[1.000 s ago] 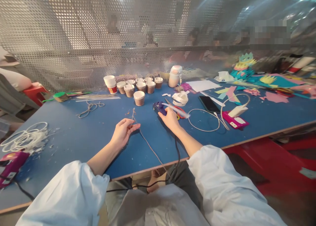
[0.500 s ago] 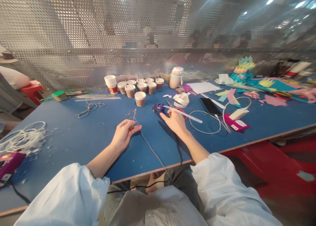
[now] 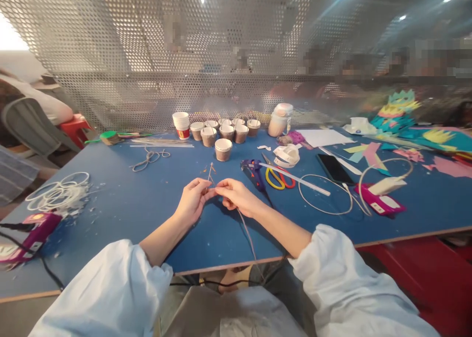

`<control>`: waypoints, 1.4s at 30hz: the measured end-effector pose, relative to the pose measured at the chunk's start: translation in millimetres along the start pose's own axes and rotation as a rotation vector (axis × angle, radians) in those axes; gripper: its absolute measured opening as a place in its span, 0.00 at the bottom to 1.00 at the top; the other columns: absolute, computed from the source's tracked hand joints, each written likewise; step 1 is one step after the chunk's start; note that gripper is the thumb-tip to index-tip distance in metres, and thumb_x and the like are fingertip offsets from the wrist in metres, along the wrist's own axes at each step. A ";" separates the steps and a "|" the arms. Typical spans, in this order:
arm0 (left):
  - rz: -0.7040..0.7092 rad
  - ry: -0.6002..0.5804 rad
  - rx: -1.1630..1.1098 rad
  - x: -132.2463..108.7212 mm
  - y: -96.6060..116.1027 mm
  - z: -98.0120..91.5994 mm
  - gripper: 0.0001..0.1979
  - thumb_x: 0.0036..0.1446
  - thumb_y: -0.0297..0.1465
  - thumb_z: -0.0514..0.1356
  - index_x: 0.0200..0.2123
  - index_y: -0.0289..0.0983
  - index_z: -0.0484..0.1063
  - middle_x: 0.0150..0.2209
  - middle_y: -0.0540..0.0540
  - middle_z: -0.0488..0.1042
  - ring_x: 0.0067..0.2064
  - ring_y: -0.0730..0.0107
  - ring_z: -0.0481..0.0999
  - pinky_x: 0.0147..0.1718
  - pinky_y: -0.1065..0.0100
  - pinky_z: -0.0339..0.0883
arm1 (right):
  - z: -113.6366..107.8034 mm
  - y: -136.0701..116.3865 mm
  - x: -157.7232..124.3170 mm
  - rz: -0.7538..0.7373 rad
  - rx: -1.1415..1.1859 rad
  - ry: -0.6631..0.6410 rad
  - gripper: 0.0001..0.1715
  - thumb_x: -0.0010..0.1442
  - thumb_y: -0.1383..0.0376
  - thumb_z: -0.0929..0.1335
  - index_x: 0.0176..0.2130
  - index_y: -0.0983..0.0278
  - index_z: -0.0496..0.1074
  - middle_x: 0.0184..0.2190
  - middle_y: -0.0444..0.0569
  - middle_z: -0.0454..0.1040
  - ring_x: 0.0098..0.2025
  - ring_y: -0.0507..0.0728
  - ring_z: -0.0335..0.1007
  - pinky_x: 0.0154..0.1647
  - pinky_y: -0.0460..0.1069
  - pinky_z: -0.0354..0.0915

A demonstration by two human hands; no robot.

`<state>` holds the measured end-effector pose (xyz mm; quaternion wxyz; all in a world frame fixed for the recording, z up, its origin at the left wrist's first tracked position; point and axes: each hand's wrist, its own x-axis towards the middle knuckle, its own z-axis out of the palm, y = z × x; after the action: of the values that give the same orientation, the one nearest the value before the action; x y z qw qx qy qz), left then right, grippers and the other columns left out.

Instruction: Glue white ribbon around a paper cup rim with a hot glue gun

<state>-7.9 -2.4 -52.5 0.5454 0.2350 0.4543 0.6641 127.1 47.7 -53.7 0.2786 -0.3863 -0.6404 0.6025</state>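
My left hand is closed in a pinch around a thin, pale stick that points up from the fingers. My right hand pinches a thin brownish cord close beside the left fingertips. The cord runs from the stick through the right fingers and down over the table edge to my lap. Beyond my right hand lies a purple glue gun with a long clear glue stick in its back. Scissors with yellow and red handles rest next to it.
Several brown-wrapped paper cups stand at the back beside stacked white cups. A phone, a white cable and magenta power strips lie on the blue table. Coiled cord is at left.
My right hand has left the glue gun and come across to the left hand, taking hold of the cord. The view has turned slightly left.
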 end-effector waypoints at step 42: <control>-0.105 0.067 -0.053 4.3 -4.9 -1.9 0.16 0.32 0.30 0.74 0.24 0.32 0.72 0.19 0.54 0.65 0.20 0.81 0.63 0.18 0.77 0.57 | 8.6 25.3 -8.6 -0.225 0.003 0.203 0.14 0.55 0.56 0.68 0.31 0.65 0.73 0.24 0.44 0.72 0.26 0.51 0.64 0.28 0.46 0.61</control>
<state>-8.2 1.0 -58.4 0.5699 0.1742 0.4661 0.6539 128.8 35.2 -78.8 0.4083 -0.3706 -0.6472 0.5263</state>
